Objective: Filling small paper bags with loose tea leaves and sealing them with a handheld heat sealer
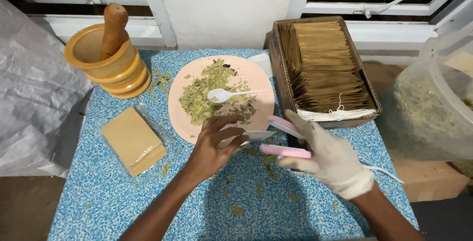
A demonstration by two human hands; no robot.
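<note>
My bare left hand [215, 145] pinches a small white tea-bag pouch [257, 135] at the near rim of a pink plate [256, 76]. My right hand [329, 156], in a white glove, grips a pink hand sealer [286, 151] whose two jaws stand apart around the pouch's right end. On the plate lies a heap of dried green leaves [207, 93] with a white plastic spoon [227, 94] resting on it.
A cardboard box [278, 56] of brown paper pouches with strings stands right of the plate. A wooden mortar and pestle [111, 56] is at back left, a clear packet of tan sheets [133, 140] at left, a leaf-filled plastic bag [431, 103] at far right. A white cord [382, 171] trails right.
</note>
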